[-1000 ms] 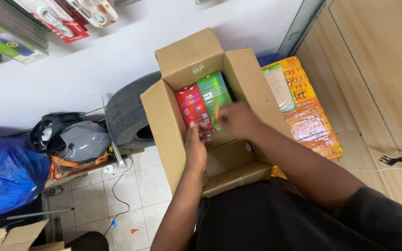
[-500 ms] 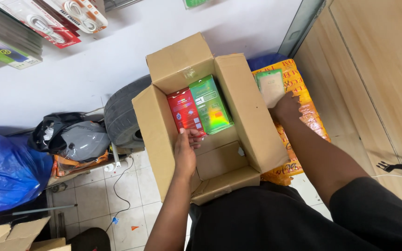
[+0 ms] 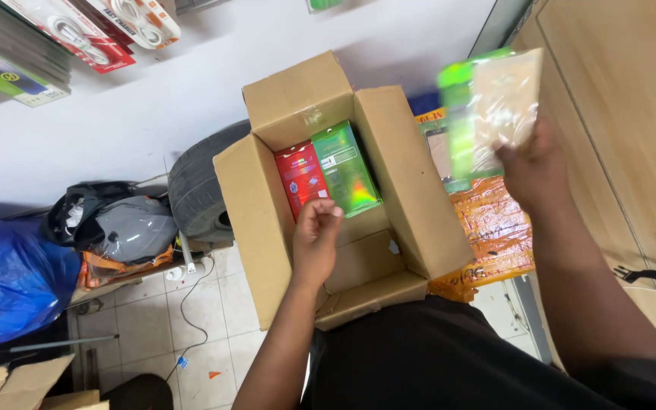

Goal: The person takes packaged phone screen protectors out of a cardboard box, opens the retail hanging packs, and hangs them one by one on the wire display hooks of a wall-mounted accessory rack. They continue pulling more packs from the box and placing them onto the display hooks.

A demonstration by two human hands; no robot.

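Head view, biggest first: white wall (image 3: 191, 99) fills the upper half, tiled floor (image 3: 153, 334) at 7 o'clock, wooden panel (image 3: 616, 91) at 2 o'clock. Blue plastic bag (image 3: 9, 281) at 9 o'clock, grey helmet (image 3: 134, 228) just beside it, black tyre (image 3: 199, 190) touching the box's left wall. Open cardboard box (image 3: 411, 190) sits centre frame, flaps up, resting against the person's black shirt (image 3: 449, 357). Stack of orange-wrapped packs (image 3: 495, 228) just right of the box, at 3 o'clock.

Inside the box, far end: red retail pack (image 3: 301, 176) and green holographic pack (image 3: 345, 168), side by side, touching, standing against the far wall.

Left hand (image 3: 314, 239) is inside the box, fingers curled loosely, holding nothing, fingertips just below the red pack; contact with it not clear.

Right hand (image 3: 534, 171) is raised at 2 o'clock, outside and above the box's right wall, gripping a clear-wrapped pack with green edge (image 3: 487, 114) by its lower end. Pack is motion-blurred, upright, slightly tilted.

Hanging cable packs (image 3: 108, 30) on the wall at 11 o'clock.
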